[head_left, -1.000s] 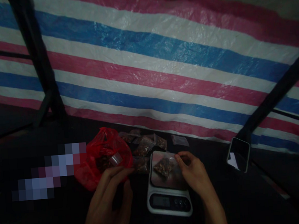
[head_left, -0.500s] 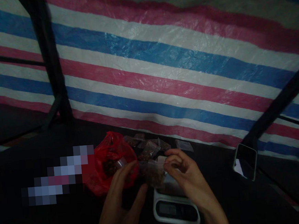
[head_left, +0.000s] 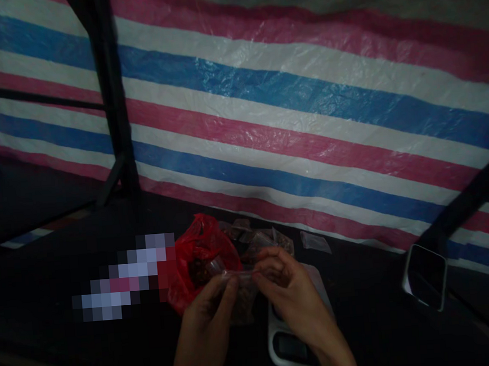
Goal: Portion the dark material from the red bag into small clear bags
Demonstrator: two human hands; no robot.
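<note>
Pinching the top edge of a small clear plastic bag (head_left: 243,307) with brownish contents, the left hand (head_left: 210,315) and the right hand (head_left: 289,292) face each other. The left thumb and forefinger press together at the bag's left corner; the right thumb and bent fingers close on its right end. The bag hangs below the fingertips, between a crumpled red plastic bag (head_left: 204,231) and a white digital scale with rounded corners (head_left: 276,347). The right hand and wrist hide much of the scale, and its dark display is too dim to read. Brown pieces lie inside the red bag. Behind the hands, several filled clear plastic bags (head_left: 283,241) sit in a cluster, with a flat clear plastic bag (head_left: 316,242) just beside them on the black table (head_left: 374,330).
</note>
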